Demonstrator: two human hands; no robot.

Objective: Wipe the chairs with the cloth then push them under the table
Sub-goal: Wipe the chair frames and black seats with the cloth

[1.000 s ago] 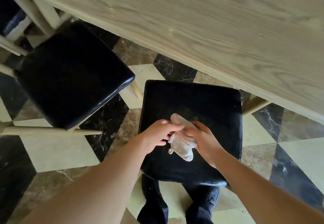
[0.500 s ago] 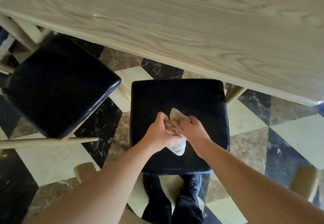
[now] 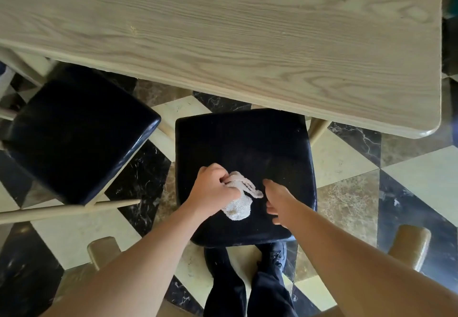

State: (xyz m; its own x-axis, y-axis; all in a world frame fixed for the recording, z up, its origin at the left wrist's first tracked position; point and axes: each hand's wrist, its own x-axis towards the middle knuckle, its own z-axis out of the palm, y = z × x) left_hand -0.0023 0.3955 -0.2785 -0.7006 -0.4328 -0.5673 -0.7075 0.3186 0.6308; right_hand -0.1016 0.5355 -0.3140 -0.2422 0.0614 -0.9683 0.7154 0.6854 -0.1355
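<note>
A chair with a black padded seat (image 3: 247, 143) stands right in front of me, its far edge just under the pale wooden table (image 3: 223, 31). A small white cloth (image 3: 239, 205) lies bunched on the near part of that seat. My left hand (image 3: 213, 190) is closed on the cloth's left end. My right hand (image 3: 278, 199) is beside the cloth on its right, fingers apart, not holding it. A second black-seated chair (image 3: 74, 130) stands to the left, turned at an angle and pulled out from the table.
The floor is patterned marble in black, cream and brown tiles (image 3: 347, 192). Two tan wooden posts (image 3: 409, 244), one on each side of me, rise by my arms. My dark-trousered legs and shoes (image 3: 247, 279) stand behind the seat. The table's rounded corner (image 3: 431, 128) is at the right.
My right hand has let go of the cloth and moved off to its right; the left hand alone keeps hold. My view has shifted so more of the table shows.
</note>
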